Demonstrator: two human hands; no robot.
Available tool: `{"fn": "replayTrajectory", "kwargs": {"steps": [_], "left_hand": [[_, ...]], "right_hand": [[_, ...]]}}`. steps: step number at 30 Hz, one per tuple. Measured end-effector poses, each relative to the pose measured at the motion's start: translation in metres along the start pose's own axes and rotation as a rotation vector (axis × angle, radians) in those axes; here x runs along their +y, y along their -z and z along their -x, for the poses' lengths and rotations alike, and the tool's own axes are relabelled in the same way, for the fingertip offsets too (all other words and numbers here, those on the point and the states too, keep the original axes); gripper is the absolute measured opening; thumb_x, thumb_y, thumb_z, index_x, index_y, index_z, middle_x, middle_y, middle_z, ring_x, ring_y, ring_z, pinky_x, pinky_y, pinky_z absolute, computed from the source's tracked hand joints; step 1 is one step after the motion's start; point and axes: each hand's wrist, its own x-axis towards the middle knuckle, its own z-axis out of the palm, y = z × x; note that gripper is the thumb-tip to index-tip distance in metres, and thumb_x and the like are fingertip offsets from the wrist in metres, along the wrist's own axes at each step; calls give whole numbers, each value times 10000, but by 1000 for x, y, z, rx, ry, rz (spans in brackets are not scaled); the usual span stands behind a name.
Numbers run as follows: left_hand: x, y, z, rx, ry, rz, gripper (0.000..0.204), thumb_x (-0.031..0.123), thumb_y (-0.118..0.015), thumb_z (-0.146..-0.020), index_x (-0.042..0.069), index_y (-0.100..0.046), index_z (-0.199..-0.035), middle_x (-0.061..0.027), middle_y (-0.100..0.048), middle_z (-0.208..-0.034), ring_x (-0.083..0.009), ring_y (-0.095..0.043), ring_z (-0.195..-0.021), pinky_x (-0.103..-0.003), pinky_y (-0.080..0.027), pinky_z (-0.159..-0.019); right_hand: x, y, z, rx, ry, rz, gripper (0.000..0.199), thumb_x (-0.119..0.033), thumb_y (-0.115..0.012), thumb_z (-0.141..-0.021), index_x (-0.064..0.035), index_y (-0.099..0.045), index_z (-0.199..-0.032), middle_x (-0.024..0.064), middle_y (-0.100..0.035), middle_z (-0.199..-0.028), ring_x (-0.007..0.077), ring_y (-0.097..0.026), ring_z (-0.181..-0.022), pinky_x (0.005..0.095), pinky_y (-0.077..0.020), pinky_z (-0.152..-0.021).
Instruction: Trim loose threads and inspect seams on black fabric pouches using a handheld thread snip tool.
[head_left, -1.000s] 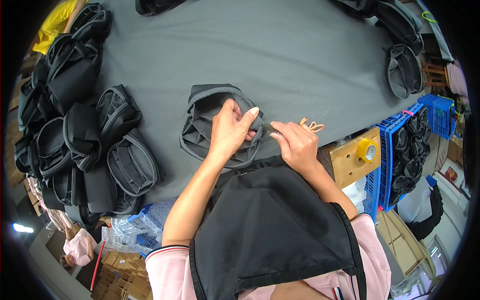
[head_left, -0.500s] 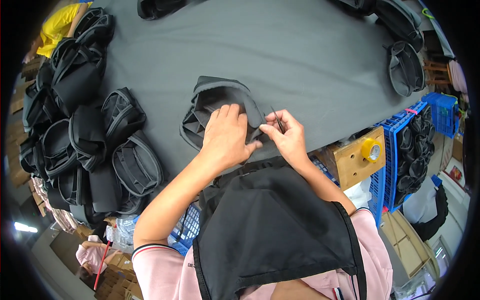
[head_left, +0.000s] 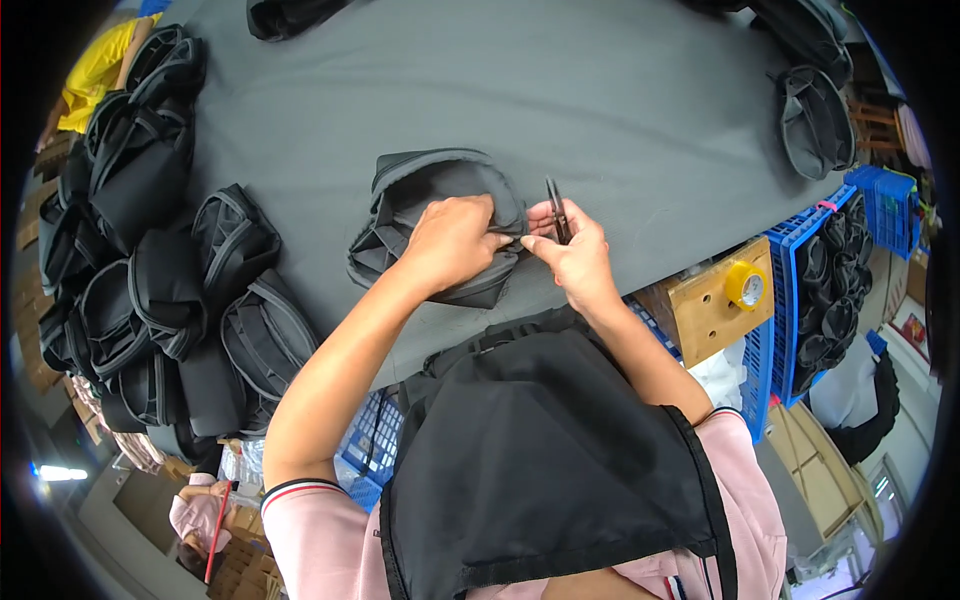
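Observation:
A black fabric pouch (head_left: 432, 178) lies on the grey-covered table right before me, its zippered mouth gaping and inner dividers showing. My left hand (head_left: 455, 240) reaches over the opening and grips the pouch at its right side, thumb and fingers closed on the edge. Dark thread snips (head_left: 557, 208) stick up out of my right hand (head_left: 575, 250), blades pointing away from me. With thumb and fingertip that hand also pinches at the pouch's right edge, close to my left thumb. Whatever sits between those fingertips is too small to make out.
Similar black pouches (head_left: 150, 200) are heaped along the left, with others (head_left: 815, 125) at the far right. A wooden board with a yellow tape roll (head_left: 745, 285) and a blue crate (head_left: 785, 300) of pouches stand right. A person in yellow (head_left: 100, 70) is at the far left.
My left hand has shifted its grip to the pouch's right edge, its thumb now near my right fingertips. The snips have turned more upright. The pouch appears slightly further left.

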Motion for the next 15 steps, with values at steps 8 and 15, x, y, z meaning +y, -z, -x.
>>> {"fn": "replayTrajectory", "kwargs": {"steps": [8, 15], "left_hand": [[-1, -10, -18, 87, 170, 7, 264, 188, -633, -768, -55, -565, -694, -209, -613, -661, -379, -618, -732, -427, -469, -691], [5, -1, -17, 11, 250, 58, 266, 196, -613, -774, -68, -597, -795, -258, -613, -749, -399, -611, -784, -451, -474, -733]], "right_hand": [[11, 20, -5, 3, 199, 109, 194, -12, -588, -787, -23, -575, -980, 61, -645, -862, 116, -617, -747, 251, -485, -701], [-19, 30, 18, -28, 505, 939, 240, -151, -680, -749, -77, -588, -959, 35, -554, -813, 221, -578, -574, 325, -444, -529]]}}
